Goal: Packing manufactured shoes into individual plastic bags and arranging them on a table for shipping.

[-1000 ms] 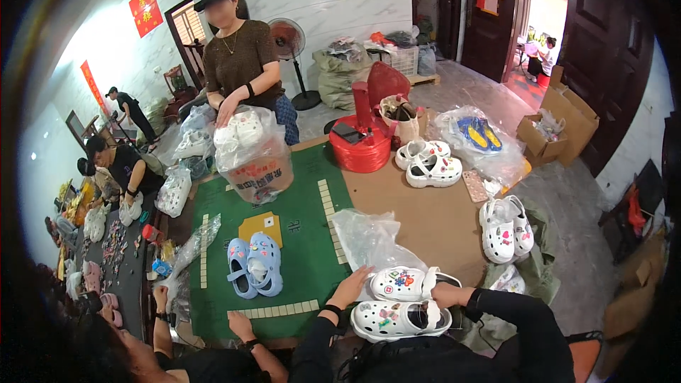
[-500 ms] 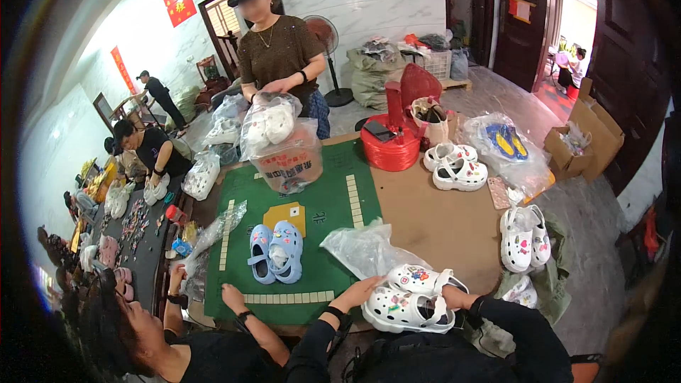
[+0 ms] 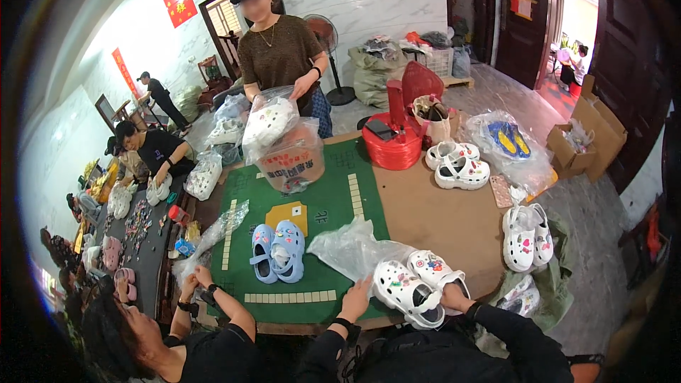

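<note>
In front of me lies a pair of white clogs (image 3: pixel 402 292) with colourful charms, toes pointing away and partly inside a clear plastic bag (image 3: pixel 351 250). My right hand (image 3: pixel 456 299) reaches into the heel opening of the right clog, its fingertips hidden in the shoe. Beside the left clog, my left hand (image 3: pixel 357 299) is closed at the bag's near edge, fingers pinching the film. A pair of light blue clogs (image 3: pixel 278 252) with charms stands on the green mat, left of the bag.
A co-worker (image 3: pixel 280 50) across the table bags white clogs above a translucent bucket (image 3: pixel 291 163). Another person (image 3: pixel 163 340) works at my left with clear film. White clogs (image 3: pixel 526 237) stand at the right edge. A red twine roll (image 3: pixel 391 145) sits at the back.
The white clogs have turned toes-forward, their toes now at the bag's mouth. My left hand moved slightly left, off the shoe's side. The co-worker at my left brought both hands together.
</note>
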`<state>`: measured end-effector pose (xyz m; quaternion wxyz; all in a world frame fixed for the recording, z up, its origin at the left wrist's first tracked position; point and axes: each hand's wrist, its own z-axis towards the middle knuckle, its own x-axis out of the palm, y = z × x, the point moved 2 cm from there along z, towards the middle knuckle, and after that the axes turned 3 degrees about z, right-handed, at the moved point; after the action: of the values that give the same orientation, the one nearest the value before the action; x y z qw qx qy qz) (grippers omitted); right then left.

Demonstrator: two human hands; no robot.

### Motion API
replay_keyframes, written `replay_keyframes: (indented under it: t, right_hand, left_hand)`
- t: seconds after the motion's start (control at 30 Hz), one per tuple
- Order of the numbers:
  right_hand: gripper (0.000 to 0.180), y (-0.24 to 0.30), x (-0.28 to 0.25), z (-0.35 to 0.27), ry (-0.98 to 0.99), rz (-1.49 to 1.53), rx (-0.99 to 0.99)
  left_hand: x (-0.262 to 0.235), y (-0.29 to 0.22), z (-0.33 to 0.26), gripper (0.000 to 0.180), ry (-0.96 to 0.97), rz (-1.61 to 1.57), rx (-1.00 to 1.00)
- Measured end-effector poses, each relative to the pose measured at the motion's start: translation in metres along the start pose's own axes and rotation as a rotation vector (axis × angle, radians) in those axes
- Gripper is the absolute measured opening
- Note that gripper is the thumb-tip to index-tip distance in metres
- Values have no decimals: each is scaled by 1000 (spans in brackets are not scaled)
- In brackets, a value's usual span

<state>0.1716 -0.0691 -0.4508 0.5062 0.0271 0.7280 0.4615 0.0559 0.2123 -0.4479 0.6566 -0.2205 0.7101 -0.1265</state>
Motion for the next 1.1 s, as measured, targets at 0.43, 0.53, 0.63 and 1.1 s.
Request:
replay_keyframes:
  t: [0.43,0.53,0.63,1.1]
  right_hand:
    - [17,27,13,14,513,-351,-447]
    - [18,42,5,24,539,-317,-414]
    - [20,28,8,31,595,-229,-280]
    - [32,-9,49,50,544,18,-103]
  left_hand:
    - [-1,32,-7,62,69,-362,-40]
    - [-9,25,-8,57,221,-374,-117]
    - [-17,11,-9,59,297,-600,-96]
    - [27,73,-24,42,-166,-540,-266]
